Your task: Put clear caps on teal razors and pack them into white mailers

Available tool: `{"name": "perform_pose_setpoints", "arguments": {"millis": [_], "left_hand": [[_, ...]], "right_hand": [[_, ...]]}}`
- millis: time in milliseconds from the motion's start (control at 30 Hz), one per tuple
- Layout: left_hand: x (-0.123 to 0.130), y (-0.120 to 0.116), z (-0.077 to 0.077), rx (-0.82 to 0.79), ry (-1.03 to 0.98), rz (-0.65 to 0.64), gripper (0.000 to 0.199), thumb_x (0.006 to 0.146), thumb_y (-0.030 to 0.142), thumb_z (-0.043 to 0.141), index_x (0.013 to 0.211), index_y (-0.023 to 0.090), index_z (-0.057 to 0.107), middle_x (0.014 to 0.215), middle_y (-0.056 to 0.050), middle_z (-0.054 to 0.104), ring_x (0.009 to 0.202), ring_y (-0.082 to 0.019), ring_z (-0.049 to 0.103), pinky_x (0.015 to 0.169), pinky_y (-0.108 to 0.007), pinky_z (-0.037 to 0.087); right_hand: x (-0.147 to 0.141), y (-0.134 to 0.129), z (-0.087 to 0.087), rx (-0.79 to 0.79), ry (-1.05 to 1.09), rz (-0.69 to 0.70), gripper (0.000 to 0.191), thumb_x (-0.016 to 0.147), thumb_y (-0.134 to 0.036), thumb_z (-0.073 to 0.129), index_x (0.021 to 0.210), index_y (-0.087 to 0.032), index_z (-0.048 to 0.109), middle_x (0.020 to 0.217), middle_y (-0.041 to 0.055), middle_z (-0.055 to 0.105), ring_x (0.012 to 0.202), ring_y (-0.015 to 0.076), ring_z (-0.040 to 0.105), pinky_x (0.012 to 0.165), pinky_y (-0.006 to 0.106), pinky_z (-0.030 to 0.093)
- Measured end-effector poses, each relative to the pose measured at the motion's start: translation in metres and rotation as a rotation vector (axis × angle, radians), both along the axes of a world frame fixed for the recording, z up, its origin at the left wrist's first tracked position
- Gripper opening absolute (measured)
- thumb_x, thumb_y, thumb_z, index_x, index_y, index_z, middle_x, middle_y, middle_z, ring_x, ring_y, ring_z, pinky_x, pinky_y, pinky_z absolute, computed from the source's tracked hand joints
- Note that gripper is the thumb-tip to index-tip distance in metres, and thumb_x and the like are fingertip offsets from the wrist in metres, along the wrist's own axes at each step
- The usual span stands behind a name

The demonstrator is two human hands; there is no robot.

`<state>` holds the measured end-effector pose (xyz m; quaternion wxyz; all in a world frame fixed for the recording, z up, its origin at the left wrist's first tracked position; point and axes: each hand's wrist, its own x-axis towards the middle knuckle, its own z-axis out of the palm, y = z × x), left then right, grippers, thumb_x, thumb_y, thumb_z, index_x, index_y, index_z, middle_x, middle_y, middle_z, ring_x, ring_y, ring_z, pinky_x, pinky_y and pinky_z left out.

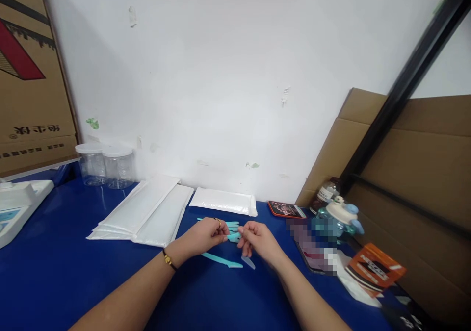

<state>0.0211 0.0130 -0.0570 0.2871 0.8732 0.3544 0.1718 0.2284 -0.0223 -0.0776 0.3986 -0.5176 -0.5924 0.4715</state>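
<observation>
Between my two hands is a teal eyebrow razor, held level above the blue table. My left hand, with a ring and a watch on it, pinches one end. The fingertips of my right hand close on the other end. Just below lies another teal eyebrow razor, its narrow head pointing right. A small clear blade cap rests under my right fingers. Behind my hands, several more teal razors lie close together, partly hidden by my fingers.
White padded mailers are stacked to the left, and another white packet lies by the wall. Two clear jars stand at the back left. Phones, a teal water bottle and an orange pouch occupy the right.
</observation>
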Motion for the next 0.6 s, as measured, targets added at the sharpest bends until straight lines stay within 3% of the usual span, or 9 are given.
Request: {"name": "perform_pose_setpoints", "arguments": {"millis": [100, 300, 367, 467, 600], "left_hand": [[-0.002, 0.006, -0.005, 0.111, 0.106, 0.004, 0.017, 0.081, 0.029, 0.049, 0.085, 0.020, 0.064, 0.076, -0.001, 0.064, 0.068, -0.015, 0.056, 0.060, -0.022, 0.036], [-0.006, 0.009, -0.006, 0.375, 0.196, 0.081, 0.020, 0.076, 0.023, 0.060, 0.096, 0.024, 0.062, 0.098, -0.003, 0.061, 0.091, -0.020, 0.055, 0.077, -0.028, 0.036], [-0.008, 0.005, -0.001, 0.346, 0.166, 0.069, 0.019, 0.075, 0.029, 0.063, 0.093, 0.024, 0.063, 0.098, -0.002, 0.060, 0.089, -0.019, 0.055, 0.075, -0.026, 0.037], [-0.009, -0.003, 0.003, 0.188, 0.173, -0.075, 0.028, 0.066, 0.042, 0.070, 0.087, 0.025, 0.065, 0.086, 0.001, 0.060, 0.075, -0.015, 0.055, 0.062, -0.022, 0.037], [-0.006, -0.010, -0.001, 0.169, 0.269, -0.151, 0.017, 0.065, 0.034, 0.070, 0.078, 0.025, 0.066, 0.077, 0.003, 0.062, 0.069, -0.015, 0.054, 0.055, -0.023, 0.032]], "right_hand": [[0.015, -0.003, 0.007, 0.148, -0.324, -0.066, 0.035, 0.075, -0.051, 0.058, 0.068, -0.017, 0.054, 0.053, -0.0014, 0.058, 0.041, 0.0080, 0.048, 0.040, 0.019, 0.032], [0.029, -0.017, 0.015, 0.138, -0.674, 0.222, 0.023, 0.056, -0.031, 0.074, 0.072, -0.019, 0.062, 0.062, -0.0031, 0.060, 0.050, 0.0091, 0.049, 0.043, 0.018, 0.030], [0.025, -0.019, 0.014, 0.175, -0.769, 0.228, 0.016, 0.058, -0.026, 0.070, 0.070, -0.020, 0.062, 0.062, -0.0031, 0.061, 0.051, 0.0094, 0.050, 0.043, 0.019, 0.029], [0.018, -0.020, 0.011, 0.248, -0.901, 0.208, 0.006, 0.061, -0.018, 0.061, 0.066, -0.020, 0.060, 0.059, -0.0028, 0.060, 0.049, 0.0094, 0.047, 0.044, 0.020, 0.027], [0.013, -0.018, 0.010, 0.394, -1.007, 0.116, 0.011, 0.058, -0.009, 0.053, 0.062, -0.019, 0.056, 0.063, -0.0006, 0.060, 0.053, 0.0104, 0.047, 0.049, 0.022, 0.027]]}}
